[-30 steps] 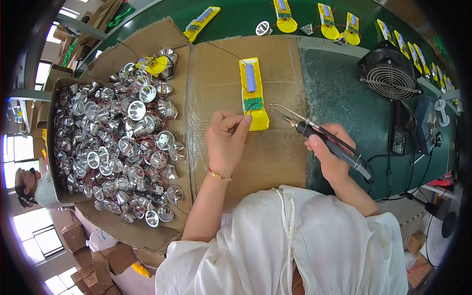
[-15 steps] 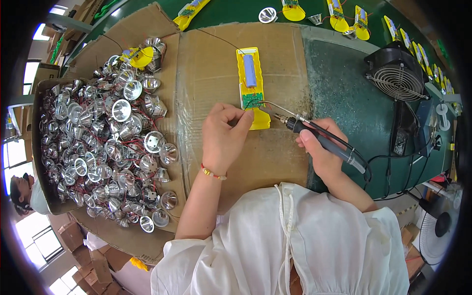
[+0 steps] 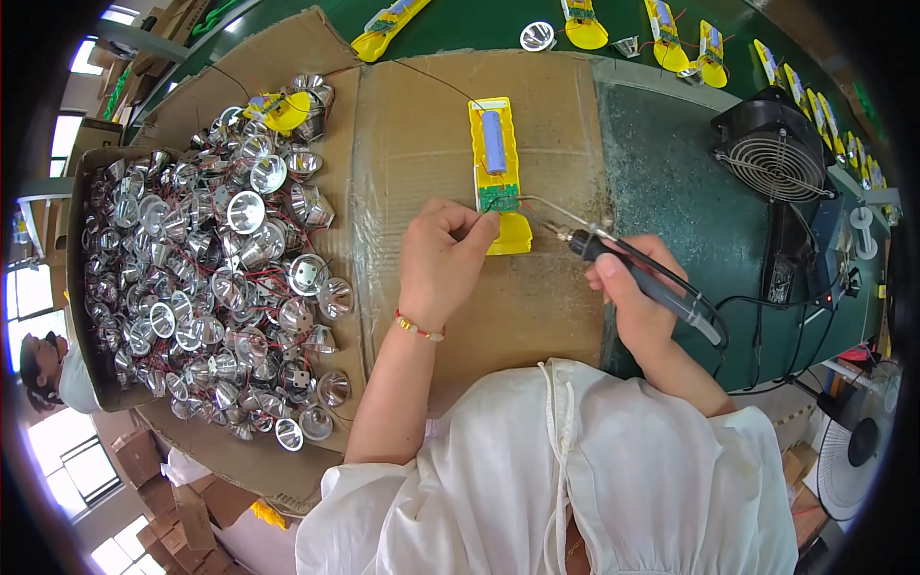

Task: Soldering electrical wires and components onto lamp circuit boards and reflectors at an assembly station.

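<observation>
A yellow flashlight housing (image 3: 516, 235) lies open on the cardboard, with a blue cylindrical battery (image 3: 494, 144) in its upper part and a small green circuit board (image 3: 497, 197) below that. My left hand (image 3: 446, 251) is closed in a pinch at the board's lower left edge; its fingertips hide whatever they grip, and thin dark wire shows beside them. My right hand (image 3: 637, 292) holds a soldering iron (image 3: 652, 287) by its dark handle. A thin bent metal tube on the iron reaches to the board's right side. The iron's tip points at the board from the lower right.
A carton at left overflows with silvery reflector cups (image 3: 245, 213) on red wires. Another yellow housing (image 3: 286, 112) rests on them. More housings (image 3: 586, 29) line the green table's far edge. A black fan (image 3: 776, 144) with a round grille stands at right, near trailing cables.
The view has shifted slightly, moving the scene a little to the right. The soldering iron has drawn back slightly from the board. My left hand keeps its pinch there.
</observation>
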### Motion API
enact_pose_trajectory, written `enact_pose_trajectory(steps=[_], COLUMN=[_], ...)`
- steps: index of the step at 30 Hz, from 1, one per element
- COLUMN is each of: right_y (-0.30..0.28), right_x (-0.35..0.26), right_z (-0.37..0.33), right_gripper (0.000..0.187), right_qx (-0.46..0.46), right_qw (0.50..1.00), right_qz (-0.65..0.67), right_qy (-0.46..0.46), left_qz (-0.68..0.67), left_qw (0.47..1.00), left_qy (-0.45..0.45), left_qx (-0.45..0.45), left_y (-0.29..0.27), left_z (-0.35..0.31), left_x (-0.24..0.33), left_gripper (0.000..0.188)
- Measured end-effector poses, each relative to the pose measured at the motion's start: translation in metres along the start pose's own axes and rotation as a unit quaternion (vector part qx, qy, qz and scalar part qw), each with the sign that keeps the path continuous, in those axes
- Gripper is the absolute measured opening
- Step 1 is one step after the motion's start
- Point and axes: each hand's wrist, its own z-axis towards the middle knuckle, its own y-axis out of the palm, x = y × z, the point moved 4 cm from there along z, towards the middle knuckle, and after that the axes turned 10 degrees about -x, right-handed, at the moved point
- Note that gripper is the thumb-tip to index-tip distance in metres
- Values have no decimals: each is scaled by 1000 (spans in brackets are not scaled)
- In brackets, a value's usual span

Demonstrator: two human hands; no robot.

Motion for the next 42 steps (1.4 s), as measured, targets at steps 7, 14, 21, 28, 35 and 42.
enact_pose_trajectory(steps=[7,14,21,28,35,42], right_y=[-28,-34,-34,-26,-16,-5], right_x=[3,8,1,-5,-7,-4], right_z=[-19,-25,-25,-17,-10,5], right_gripper=[16,16,15,14,14,15], right_qx=[60,51,30,2,-14,-30], right_qw=[995,996,997,999,1000,999], right_qz=[81,77,66,36,14,-9], right_qy=[-10,-13,-18,-21,-13,-11], left_qz=[32,111,129,44,-35,56], left_qw=[999,992,967,985,990,977], left_qy=[22,51,153,70,27,117], left_qx=[9,43,160,151,132,171], left_y=[-1,-4,-7,-1,-2,5], left_z=[1,-11,-23,-21,-15,-18], left_x=[0,17,25,10,-1,14], left_gripper=[20,17,12,11,9,7])
